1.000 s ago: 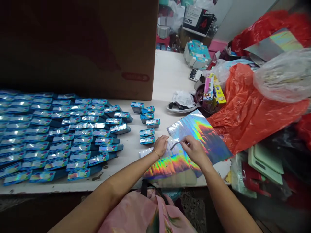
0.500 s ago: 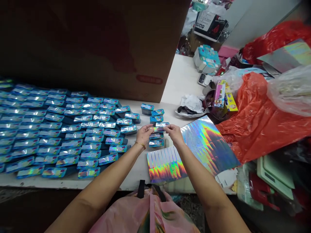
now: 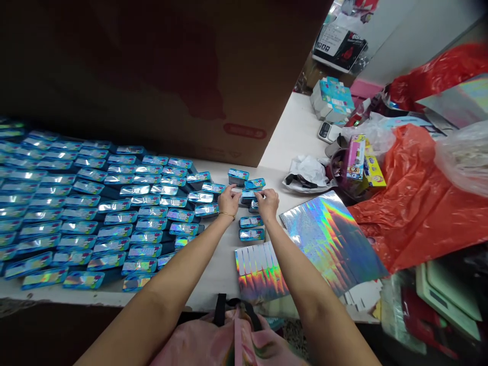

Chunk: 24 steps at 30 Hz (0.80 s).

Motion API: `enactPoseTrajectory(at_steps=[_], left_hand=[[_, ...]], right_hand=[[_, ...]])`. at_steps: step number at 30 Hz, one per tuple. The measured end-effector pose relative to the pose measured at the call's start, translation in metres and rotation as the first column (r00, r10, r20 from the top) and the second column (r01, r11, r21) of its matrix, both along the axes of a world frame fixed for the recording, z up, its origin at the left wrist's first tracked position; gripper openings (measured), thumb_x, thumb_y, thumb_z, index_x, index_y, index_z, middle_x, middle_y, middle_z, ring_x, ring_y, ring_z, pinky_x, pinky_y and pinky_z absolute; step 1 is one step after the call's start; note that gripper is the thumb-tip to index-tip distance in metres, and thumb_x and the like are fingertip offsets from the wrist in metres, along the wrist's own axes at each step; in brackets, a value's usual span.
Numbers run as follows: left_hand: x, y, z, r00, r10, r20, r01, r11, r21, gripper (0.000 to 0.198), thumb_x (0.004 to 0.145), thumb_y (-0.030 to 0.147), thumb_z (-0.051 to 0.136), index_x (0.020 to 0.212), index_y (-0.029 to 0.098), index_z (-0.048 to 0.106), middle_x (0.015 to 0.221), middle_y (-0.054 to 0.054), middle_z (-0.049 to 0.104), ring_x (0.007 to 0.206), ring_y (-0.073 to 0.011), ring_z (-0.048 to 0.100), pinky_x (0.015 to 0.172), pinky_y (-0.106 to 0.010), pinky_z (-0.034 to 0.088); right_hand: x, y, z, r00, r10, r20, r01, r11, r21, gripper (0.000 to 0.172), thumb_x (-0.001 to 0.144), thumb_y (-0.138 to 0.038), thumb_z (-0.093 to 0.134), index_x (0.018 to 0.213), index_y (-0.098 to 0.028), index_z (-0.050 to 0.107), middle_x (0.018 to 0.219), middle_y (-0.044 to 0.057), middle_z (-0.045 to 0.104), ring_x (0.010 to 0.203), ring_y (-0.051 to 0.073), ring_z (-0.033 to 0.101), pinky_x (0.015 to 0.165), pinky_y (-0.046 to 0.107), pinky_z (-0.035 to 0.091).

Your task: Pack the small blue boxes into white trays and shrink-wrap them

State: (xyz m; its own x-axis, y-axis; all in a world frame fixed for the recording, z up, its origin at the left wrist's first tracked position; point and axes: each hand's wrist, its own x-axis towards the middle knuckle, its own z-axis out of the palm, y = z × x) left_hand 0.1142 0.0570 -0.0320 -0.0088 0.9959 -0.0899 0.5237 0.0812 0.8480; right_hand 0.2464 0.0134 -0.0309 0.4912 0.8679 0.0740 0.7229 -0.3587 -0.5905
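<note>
My left hand (image 3: 229,199) and my right hand (image 3: 267,202) meet over a small blue box (image 3: 247,195) in a short column of such boxes on the white table (image 3: 284,137). Fingers of both hands are bent and press on the box's ends, and a holographic strip appears to lie on its top. Two more blue boxes (image 3: 251,227) lie just below my hands. A cut sheet of holographic sticker strips (image 3: 259,267) lies near the table's front edge, beside a larger holographic sheet (image 3: 331,239).
Rows of several blue boxes with shiny labels (image 3: 95,208) cover the table's left half. A big brown cardboard box (image 3: 160,76) stands behind them. Orange plastic bags (image 3: 412,203), small cartons (image 3: 360,157) and a white wrapper (image 3: 307,170) crowd the right. A pink bag (image 3: 236,340) sits below the table's edge.
Both hands left the holographic sheet, carried a strip up to the column of boxes, and now press down on one box. The camera shifted left and forward.
</note>
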Motion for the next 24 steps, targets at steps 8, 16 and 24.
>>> enactPoseTrajectory(at_steps=[8, 16, 24], left_hand=[[0.001, 0.01, -0.016, 1.0, -0.019, -0.005, 0.018, 0.998, -0.054, 0.033, 0.067, 0.022, 0.059, 0.099, 0.016, 0.06, 0.066, -0.001, 0.065, 0.069, -0.0176, 0.061, 0.074, -0.03, 0.044], [0.003, 0.001, -0.027, 0.999, 0.023, 0.028, -0.021, 0.996, -0.083, 0.033, 0.071, 0.018, 0.048, 0.102, 0.013, 0.06, 0.08, -0.005, 0.065, 0.067, -0.0164, 0.061, 0.069, -0.03, 0.048], [0.003, -0.014, 0.0, 0.995, -0.087, -0.046, 0.084, 0.995, -0.052, 0.037, 0.064, 0.007, 0.042, 0.088, 0.016, 0.067, 0.092, -0.007, 0.063, 0.091, -0.0205, 0.057, 0.086, -0.033, 0.043]], right_hand=[[-0.003, 0.006, -0.007, 0.999, -0.001, 0.051, 0.002, 1.0, -0.02, 0.019, 0.079, -0.033, 0.051, 0.07, -0.021, 0.062, 0.082, 0.004, 0.056, 0.082, 0.02, 0.046, 0.071, 0.031, 0.031], [0.001, -0.008, 0.006, 0.955, 0.131, 0.267, -0.111, 0.99, -0.089, 0.023, 0.085, -0.024, 0.041, 0.099, -0.024, 0.059, 0.094, 0.006, 0.053, 0.087, 0.02, 0.043, 0.073, 0.031, 0.028], [0.023, -0.028, 0.021, 0.854, 0.362, 0.373, -0.315, 0.931, -0.182, 0.035, 0.081, -0.013, 0.043, 0.109, -0.028, 0.056, 0.098, 0.006, 0.053, 0.088, 0.02, 0.043, 0.075, 0.034, 0.029]])
